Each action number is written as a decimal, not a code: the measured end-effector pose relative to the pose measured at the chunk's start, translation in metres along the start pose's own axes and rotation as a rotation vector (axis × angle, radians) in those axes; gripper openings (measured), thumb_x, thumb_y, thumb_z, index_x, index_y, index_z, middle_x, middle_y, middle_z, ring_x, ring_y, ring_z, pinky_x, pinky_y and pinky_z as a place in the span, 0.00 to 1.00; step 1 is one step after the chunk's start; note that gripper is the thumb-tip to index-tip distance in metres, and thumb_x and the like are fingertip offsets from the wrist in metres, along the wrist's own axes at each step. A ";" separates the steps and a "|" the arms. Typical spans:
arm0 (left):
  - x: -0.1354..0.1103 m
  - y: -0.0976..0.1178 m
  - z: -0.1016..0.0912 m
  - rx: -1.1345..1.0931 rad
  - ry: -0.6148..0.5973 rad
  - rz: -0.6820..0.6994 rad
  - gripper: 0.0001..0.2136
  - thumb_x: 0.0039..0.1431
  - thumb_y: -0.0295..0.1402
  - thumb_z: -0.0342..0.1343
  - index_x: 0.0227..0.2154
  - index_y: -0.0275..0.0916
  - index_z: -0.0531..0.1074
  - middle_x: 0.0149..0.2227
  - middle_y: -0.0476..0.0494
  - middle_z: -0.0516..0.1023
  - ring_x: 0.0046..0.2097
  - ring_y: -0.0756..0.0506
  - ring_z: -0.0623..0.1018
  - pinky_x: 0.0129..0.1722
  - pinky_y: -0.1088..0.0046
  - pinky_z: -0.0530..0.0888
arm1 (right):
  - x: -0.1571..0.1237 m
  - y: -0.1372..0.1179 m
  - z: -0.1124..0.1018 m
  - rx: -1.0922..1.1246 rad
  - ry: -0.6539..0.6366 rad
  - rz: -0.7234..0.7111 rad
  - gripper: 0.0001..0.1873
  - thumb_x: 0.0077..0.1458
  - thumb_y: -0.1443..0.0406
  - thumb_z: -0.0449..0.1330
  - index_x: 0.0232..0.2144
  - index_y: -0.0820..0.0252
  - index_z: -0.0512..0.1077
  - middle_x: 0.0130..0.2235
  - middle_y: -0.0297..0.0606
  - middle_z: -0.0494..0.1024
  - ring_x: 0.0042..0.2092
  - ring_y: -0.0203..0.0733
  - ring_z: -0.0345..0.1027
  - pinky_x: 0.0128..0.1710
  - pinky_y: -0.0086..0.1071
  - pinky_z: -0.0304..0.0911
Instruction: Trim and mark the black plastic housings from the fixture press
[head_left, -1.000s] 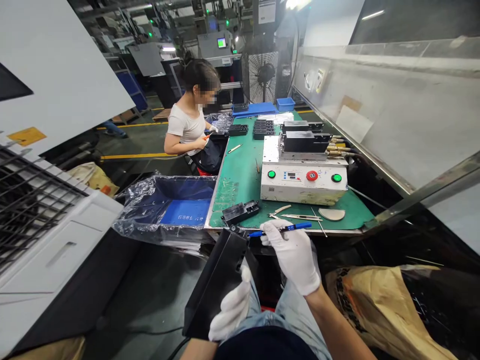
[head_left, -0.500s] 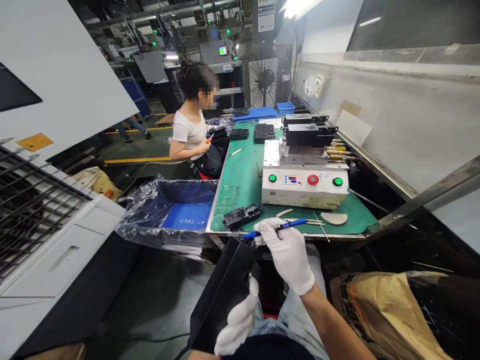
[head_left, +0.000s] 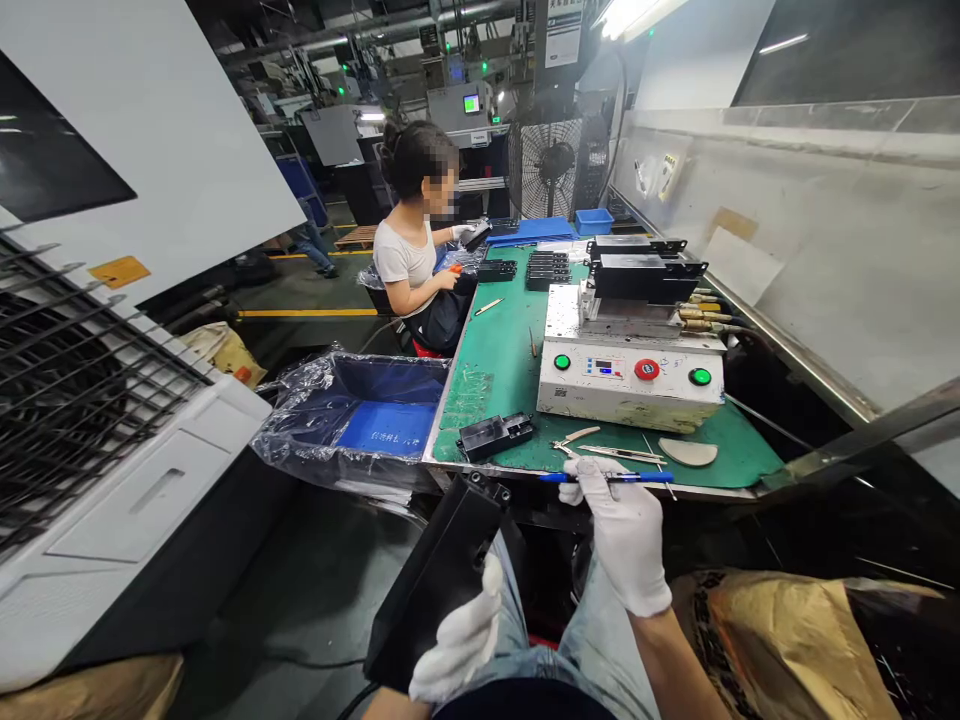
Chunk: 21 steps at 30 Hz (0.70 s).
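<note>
My left hand (head_left: 457,640), in a white glove, grips the lower end of a long black plastic part (head_left: 433,580) that leans from my lap up toward the table edge. My right hand (head_left: 626,530), also gloved, is closed on a blue pen-like tool (head_left: 607,477), held level at the front edge of the green table (head_left: 495,360). The tool's tip points left, apart from the top of the black part. A smaller black part (head_left: 495,436) lies on the table just above it.
A white machine (head_left: 630,375) with green and red buttons stands on the table, tweezers (head_left: 619,453) in front of it. A blue bin lined with plastic (head_left: 360,415) sits left of the table. A seated person (head_left: 416,250) works at the far end. A brown sack (head_left: 795,640) lies right.
My right hand has moved right with the blue tool, away from the top of the black part, and turned the tool level. The view has shifted a little leftward.
</note>
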<state>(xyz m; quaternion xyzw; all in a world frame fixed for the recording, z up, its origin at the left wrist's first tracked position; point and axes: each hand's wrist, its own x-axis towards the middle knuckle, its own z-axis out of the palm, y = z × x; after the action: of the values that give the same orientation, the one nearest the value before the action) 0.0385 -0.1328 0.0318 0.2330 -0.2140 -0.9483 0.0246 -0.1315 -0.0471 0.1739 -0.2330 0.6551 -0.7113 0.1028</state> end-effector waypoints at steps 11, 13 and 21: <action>-0.047 0.099 0.070 0.633 0.272 0.319 0.20 0.59 0.48 0.63 0.48 0.39 0.80 0.40 0.43 0.86 0.44 0.41 0.82 0.49 0.66 0.77 | -0.018 0.060 -0.049 -0.028 0.113 0.219 0.25 0.57 0.45 0.67 0.33 0.63 0.82 0.27 0.41 0.82 0.26 0.42 0.76 0.29 0.32 0.76; -0.039 0.122 0.081 0.922 0.288 0.417 0.22 0.57 0.47 0.65 0.50 0.39 0.78 0.47 0.42 0.85 0.51 0.38 0.80 0.55 0.63 0.74 | -0.022 0.065 -0.060 -0.048 0.164 0.267 0.27 0.54 0.43 0.68 0.30 0.63 0.82 0.25 0.41 0.82 0.26 0.43 0.76 0.28 0.32 0.75; 0.123 0.284 0.092 2.044 0.469 0.463 0.24 0.53 0.50 0.64 0.50 0.44 0.78 0.49 0.42 0.83 0.49 0.36 0.81 0.48 0.63 0.74 | -0.032 0.098 -0.083 -0.182 0.279 0.314 0.29 0.50 0.38 0.67 0.25 0.58 0.83 0.18 0.39 0.79 0.19 0.46 0.74 0.19 0.32 0.73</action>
<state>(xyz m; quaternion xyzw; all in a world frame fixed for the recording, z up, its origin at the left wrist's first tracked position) -0.1277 -0.3726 0.1704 0.2730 -0.9349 -0.2236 0.0377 -0.1576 0.0293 0.0689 -0.0360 0.7528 -0.6497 0.0994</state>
